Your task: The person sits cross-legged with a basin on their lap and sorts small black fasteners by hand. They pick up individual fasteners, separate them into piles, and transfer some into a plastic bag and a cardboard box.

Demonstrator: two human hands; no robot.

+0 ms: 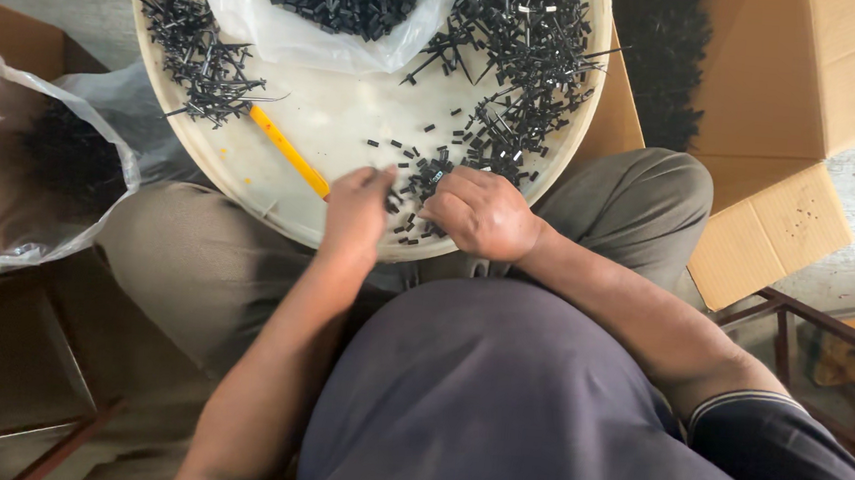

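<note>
While the round cream tray (335, 123) rests across the person's lap, an open cardboard box (808, 106) stands to the right and a clear plastic bag (32, 162) to the left. Both hands meet at the tray's near edge: the left hand (354, 210) pinches fingers together over small black plastic pieces (422, 174), the right hand (479, 214) curls closed on some. Working well likely means small pinches, kept over the tray. A yellow tool (288, 150) lies nearby.

Both bare forearms are reaching forward and angling inward. The left hand (354, 208) is pinching with fingertips extended; the right hand (481, 214) is curling loosely, knuckles up, close beside it.
</note>
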